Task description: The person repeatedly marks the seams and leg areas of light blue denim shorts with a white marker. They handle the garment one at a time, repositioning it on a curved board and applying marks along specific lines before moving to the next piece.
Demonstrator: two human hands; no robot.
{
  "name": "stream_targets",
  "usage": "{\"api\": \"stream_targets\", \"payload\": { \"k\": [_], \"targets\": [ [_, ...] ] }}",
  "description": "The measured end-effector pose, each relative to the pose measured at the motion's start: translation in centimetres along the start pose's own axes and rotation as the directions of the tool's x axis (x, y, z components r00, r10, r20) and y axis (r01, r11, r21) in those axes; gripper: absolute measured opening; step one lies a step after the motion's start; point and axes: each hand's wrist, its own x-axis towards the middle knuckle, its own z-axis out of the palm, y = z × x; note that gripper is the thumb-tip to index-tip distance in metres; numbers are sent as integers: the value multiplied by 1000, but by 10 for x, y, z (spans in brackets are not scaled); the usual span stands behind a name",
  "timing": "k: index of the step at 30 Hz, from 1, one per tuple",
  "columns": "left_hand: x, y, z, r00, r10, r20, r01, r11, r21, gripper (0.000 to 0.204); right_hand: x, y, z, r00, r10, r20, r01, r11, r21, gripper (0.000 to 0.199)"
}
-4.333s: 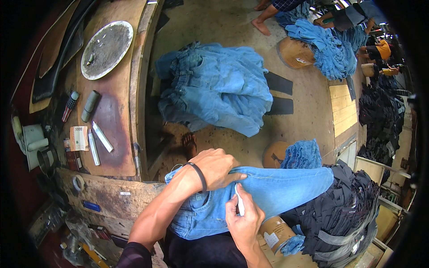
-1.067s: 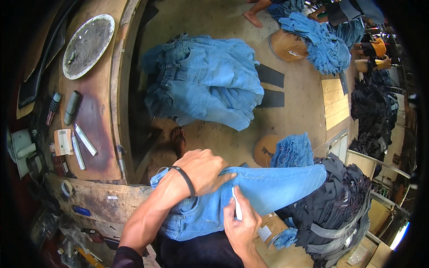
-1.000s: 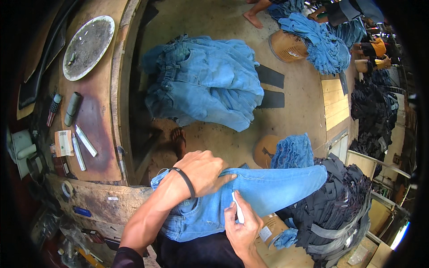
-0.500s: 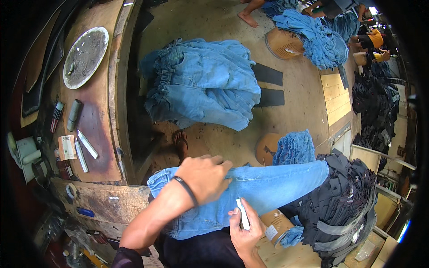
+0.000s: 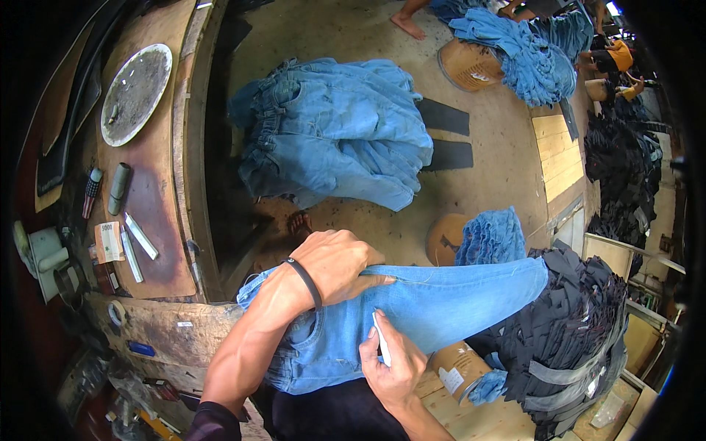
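Observation:
A pair of light blue jeans (image 5: 441, 305) lies across my lap, its leg stretching right onto a dark pile of cloth. My left hand (image 5: 334, 266), with a dark band at the wrist, grips the far edge of the jeans; its thumb lies on top and the other fingers are partly hidden. Loose threads show beside that thumb. In my right hand (image 5: 393, 361) is a slim white stick-like tool (image 5: 382, 339), pinched between thumb and fingers. Its tip meets or nearly meets the denim; contact is hard to tell. I cannot make out the tool's exact kind.
Beyond my hands a heap of jeans (image 5: 338, 132) rests on a support. Left, a wooden table (image 5: 158, 198) bears a round ash-grey tray (image 5: 168, 66), a banknote (image 5: 109, 242) and white sticks (image 5: 141, 235). Dark cloth bundles (image 5: 566, 331) stand right. Other people work at the far right.
My left hand has shifted slightly away from me and closed at the far edge of the jeans. My right hand has moved left, bringing the white tool nearer to it.

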Motion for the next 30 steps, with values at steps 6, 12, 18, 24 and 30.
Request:
{"api": "stream_targets", "payload": {
  "k": [6, 12, 18, 24, 30],
  "targets": [
    [1, 1, 2, 997, 35, -65, -34, 999, 20, 37, 1, 0, 1, 999, -50, -5, 50, 999, 1, 41],
    [0, -3, 8, 992, 53, -117, -52, 999, 10, 37, 3, 0, -2, 999, -15, -29, 17, 998, 61, 41],
    [1, -2, 5, 994, 44, -99, -44, 999, 8, 36, 5, -3, -4, 1000, 7, -20, -5, 997, 71, 40],
    [1, -1, 5, 996, 26, -90, -24, 1000, 20, 36, 4, -6, -6, 999, 37, -20, -36, 998, 57, 40],
    [2, 1, 4, 999, -1, -49, 2, 999, 33, 35, 6, -4, -7, 999, 40, -9, -40, 998, 57, 40]
  ]
}}
